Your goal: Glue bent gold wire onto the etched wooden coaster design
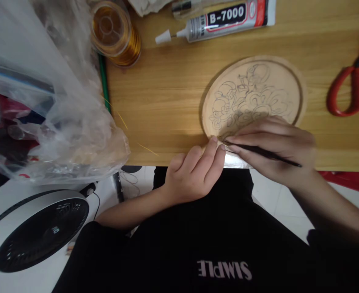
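One round wooden disc (252, 93), pencilled with a flower pattern: lying flat on the wooden table (167, 101), near its front edge.

One thin dark tool (261, 153): the right hand (274, 152) is pinching it firmly between closed fingers, its tip meeting the disc's near rim.

One left hand (197, 175): fingers loosely curled, fingertips touching the same rim just beside the tool tip; whether they are pinching anything cannot be told.

One B-7000 glue tube (225, 18): lying capped at the table's far side.

One spool of gold wire (115, 34): standing left of the tube.

One pair of red-handled scissors (353, 85): lying at the right, well apart from the disc.

One clear plastic bag (45, 89): slumping at the left.

One round fan (38, 232): sitting below the bag.
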